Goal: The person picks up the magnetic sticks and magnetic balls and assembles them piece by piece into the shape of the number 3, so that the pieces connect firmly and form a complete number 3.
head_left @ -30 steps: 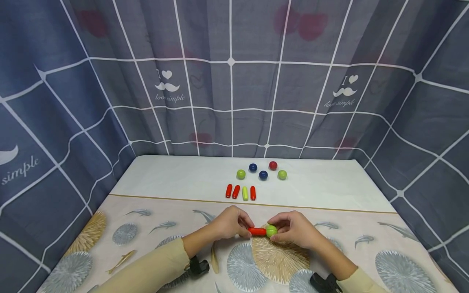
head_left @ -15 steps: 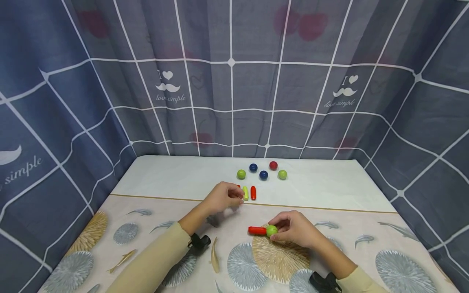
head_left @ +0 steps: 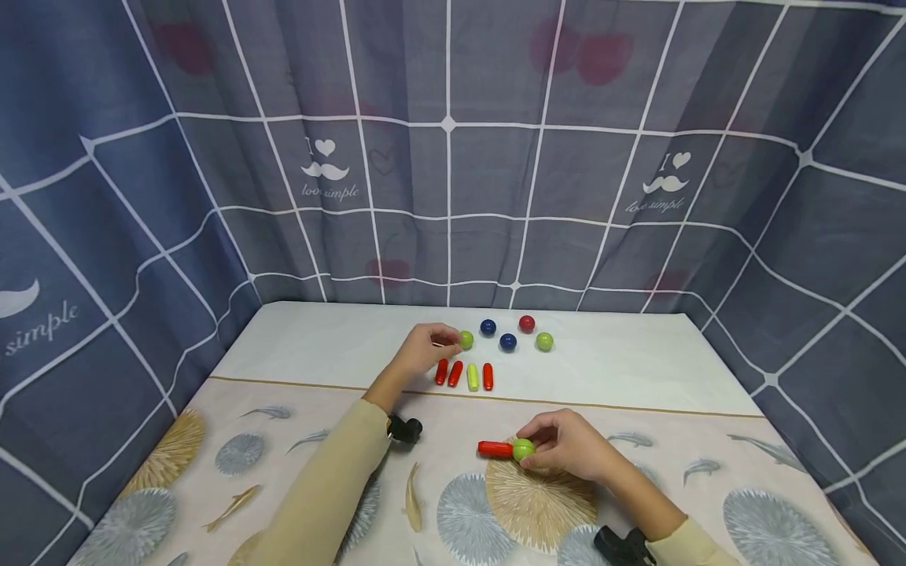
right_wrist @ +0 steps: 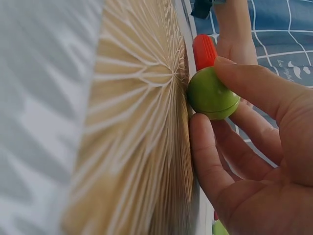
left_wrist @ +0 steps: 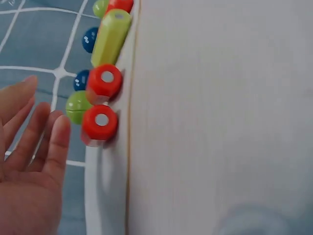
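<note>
The left grip [head_left: 428, 348] has just left the red rod [head_left: 495, 449] and gone out to the back of the surface [head_left: 623, 358], so the right grip [head_left: 569, 446] now has the rod and green ball [head_left: 523, 449] to itself. That probably means the two stay together without a second grip, and that the left one is free to reach for another part.

The right grip is closed to a pinch, thumb and fingers on the green ball; the rod juts out past its fingertips, towards the left side. The left grip is parted, fingers loosely extended, with a second green ball [head_left: 466, 340] right by its fingertips. Whether they touch I cannot tell, but no hold on it shows. Further right of that grip lie two blue balls [head_left: 507, 342]; just on its near side are the spare rods [head_left: 455, 373], three red and one yellow-green.

The green ball is glossy, with a thin seam round it. The red rod is ridged lengthwise and lies end-on against it.
</note>
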Demonstrator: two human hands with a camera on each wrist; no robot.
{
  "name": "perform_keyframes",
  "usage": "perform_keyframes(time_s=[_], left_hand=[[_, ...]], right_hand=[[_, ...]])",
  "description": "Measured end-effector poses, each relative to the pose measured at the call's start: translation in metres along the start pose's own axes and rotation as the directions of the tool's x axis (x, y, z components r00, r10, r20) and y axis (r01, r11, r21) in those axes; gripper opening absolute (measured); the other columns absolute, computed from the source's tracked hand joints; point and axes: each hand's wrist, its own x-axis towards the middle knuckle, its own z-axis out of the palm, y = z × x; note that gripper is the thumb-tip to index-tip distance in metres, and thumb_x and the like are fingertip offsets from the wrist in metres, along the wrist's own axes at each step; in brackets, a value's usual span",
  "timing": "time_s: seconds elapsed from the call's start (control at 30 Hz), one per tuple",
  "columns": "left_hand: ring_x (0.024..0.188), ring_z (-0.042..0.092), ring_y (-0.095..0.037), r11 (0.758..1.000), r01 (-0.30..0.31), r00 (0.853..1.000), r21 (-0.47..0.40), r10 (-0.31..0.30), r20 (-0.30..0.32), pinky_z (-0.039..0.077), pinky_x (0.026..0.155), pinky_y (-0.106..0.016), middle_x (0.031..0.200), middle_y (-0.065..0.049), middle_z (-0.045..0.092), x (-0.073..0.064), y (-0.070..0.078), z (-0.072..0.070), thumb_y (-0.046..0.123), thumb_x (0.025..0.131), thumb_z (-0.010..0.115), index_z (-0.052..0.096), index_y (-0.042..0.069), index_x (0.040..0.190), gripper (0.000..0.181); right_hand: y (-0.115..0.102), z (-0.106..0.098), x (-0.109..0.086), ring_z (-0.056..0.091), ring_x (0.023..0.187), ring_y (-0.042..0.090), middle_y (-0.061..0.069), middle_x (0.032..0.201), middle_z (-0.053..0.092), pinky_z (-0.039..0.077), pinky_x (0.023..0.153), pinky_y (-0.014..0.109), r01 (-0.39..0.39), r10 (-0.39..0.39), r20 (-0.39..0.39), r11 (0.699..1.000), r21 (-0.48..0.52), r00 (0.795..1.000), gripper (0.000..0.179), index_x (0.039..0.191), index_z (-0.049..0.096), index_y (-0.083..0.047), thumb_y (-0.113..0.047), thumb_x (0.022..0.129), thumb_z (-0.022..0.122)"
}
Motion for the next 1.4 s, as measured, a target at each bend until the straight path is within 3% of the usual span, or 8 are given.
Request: perform_keyframes(time_s=[0.2, 0.43, 0.63, 1.03, 1.4], left_hand=[[0.107, 0.066, -0.023, 0.999, 0.028, 0.999, 0.023, -0.027, -0.046, 0.058, 0.090, -0.035, 0.115, -0.006, 0.071, 0.017, -0.002, 0.006, 0.016, 0.091, 0.079, 0.075, 0.009, 0.117, 0.028], [0.116, 0.064, -0.027, 0.994, 0.099, 0.995, 0.041, -0.100, 0.002, 0.055, 0.098, -0.040, 0.122, -0.009, 0.070, 0.030, -0.002, 0.006, 0.015, 0.091, 0.078, 0.073, 0.008, 0.121, 0.031], [0.118, 0.063, -0.029, 0.991, 0.107, 0.993, 0.075, -0.110, 0.035, 0.055, 0.099, -0.041, 0.127, -0.011, 0.067, 0.037, -0.004, 0.003, 0.014, 0.091, 0.078, 0.067, 0.007, 0.132, 0.043], [0.114, 0.064, -0.026, 0.988, 0.144, 0.989, 0.054, -0.146, 0.039, 0.056, 0.096, -0.037, 0.124, -0.007, 0.069, 0.038, -0.003, 0.012, 0.013, 0.091, 0.078, 0.073, 0.012, 0.123, 0.033], [0.107, 0.067, -0.025, 0.992, 0.108, 0.994, 0.072, -0.108, -0.009, 0.058, 0.092, -0.034, 0.117, -0.008, 0.072, 0.040, -0.008, 0.014, 0.008, 0.089, 0.078, 0.075, 0.009, 0.116, 0.027]], right_hand=[[-0.002, -0.001, 0.001, 0.068, 0.083, 0.010, 0.008, 0.099, 0.076, 0.057, 0.075, 0.022, -0.014, 0.014, 0.000, 1.000, -0.003, 1.000, 0.032, 0.108, 0.076, -0.005, -0.016, 0.080, 0.088], [-0.004, -0.002, 0.003, 0.068, 0.084, 0.011, 0.008, 0.098, 0.076, 0.057, 0.075, 0.022, -0.018, 0.018, 0.006, 1.000, -0.001, 1.000, 0.032, 0.108, 0.076, -0.004, -0.015, 0.080, 0.088], [-0.003, -0.003, 0.004, 0.069, 0.084, 0.013, 0.009, 0.098, 0.076, 0.057, 0.075, 0.022, -0.020, 0.020, 0.010, 1.000, 0.011, 1.000, 0.032, 0.107, 0.076, -0.004, -0.014, 0.079, 0.088], [-0.002, -0.003, 0.003, 0.070, 0.085, 0.014, 0.012, 0.099, 0.077, 0.058, 0.075, 0.022, -0.027, 0.026, 0.021, 0.998, 0.055, 0.999, 0.032, 0.106, 0.076, -0.002, -0.012, 0.078, 0.089], [0.000, -0.002, 0.004, 0.070, 0.084, 0.012, 0.010, 0.098, 0.077, 0.058, 0.076, 0.023, -0.022, 0.021, 0.018, 0.999, 0.043, 1.000, 0.033, 0.106, 0.077, -0.003, -0.015, 0.078, 0.090]])
